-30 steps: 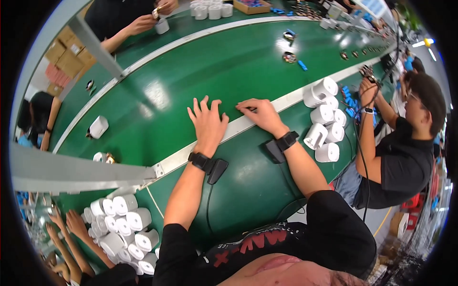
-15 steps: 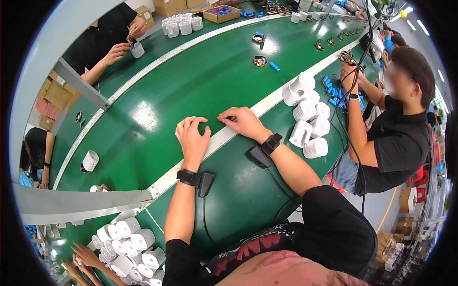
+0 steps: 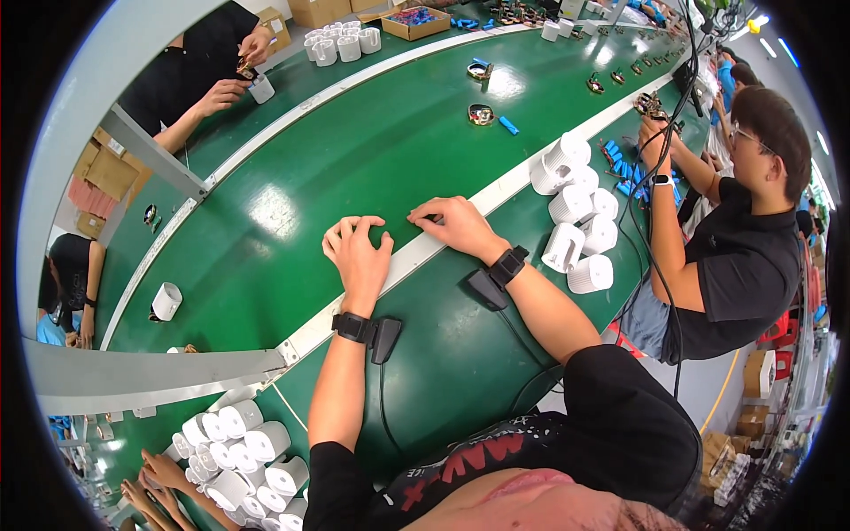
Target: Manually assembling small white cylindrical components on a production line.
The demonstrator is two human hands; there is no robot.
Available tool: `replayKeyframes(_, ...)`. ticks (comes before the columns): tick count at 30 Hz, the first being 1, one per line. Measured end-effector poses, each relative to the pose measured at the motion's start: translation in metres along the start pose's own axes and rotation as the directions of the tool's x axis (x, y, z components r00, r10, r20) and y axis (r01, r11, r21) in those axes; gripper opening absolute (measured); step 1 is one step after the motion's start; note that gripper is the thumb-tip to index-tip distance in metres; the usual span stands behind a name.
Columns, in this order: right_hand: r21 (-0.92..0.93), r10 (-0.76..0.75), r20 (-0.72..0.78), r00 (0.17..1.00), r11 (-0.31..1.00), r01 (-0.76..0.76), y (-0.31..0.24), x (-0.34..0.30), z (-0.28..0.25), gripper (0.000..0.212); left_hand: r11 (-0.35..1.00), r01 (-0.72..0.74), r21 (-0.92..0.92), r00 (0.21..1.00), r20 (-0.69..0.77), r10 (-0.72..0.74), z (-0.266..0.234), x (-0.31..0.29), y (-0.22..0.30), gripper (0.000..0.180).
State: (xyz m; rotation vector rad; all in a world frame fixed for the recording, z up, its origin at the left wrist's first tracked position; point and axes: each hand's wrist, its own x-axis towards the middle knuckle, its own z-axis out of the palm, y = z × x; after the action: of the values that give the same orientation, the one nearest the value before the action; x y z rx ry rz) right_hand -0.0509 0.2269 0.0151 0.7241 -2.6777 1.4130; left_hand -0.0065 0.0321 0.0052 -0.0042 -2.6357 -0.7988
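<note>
- Head view: our left grip curls loosely, seemingly released; we cannot tell whether our right grip holds anything.
- White housings lie right of both; a relaxed touch serves us best.

the only lettering that you could make out was on your own black shirt, low in the view toward six o'clock. a row of large, ragged red letters ran across its chest, climbing toward two o'clock, and the folded cloth bent them. a few small white letters sat just beside the red ones, near the row's nine o'clock end. on the cardboard boxes, between nine and ten o'clock from you, any print was too small to read.
</note>
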Motion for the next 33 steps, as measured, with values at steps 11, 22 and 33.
replayKeyframes(11, -0.012, -0.035, -0.001, 0.999, 0.999, 0.035, 0.0, 0.001, -0.001, 0.015, 0.998, 0.047, 0.029, 0.999, 0.014, -0.047, -0.001, 0.001, 0.001, 0.02)
replayKeyframes(22, -0.001, -0.018, -0.003, 1.0, 1.0, 0.018, 0.0, 0.0, -0.001, 0.014, 0.997, 0.065, 0.03, 0.997, 0.029, -0.066, -0.003, 0.0, 0.002, 0.019)
replayKeyframes(33, -0.106, -0.032, -0.526, 0.85, 0.994, -0.029, 0.037, 0.02, -0.017, 0.015, 0.994, 0.11, 0.007, 0.994, 0.004, -0.11, -0.001, 0.002, -0.001, 0.016)
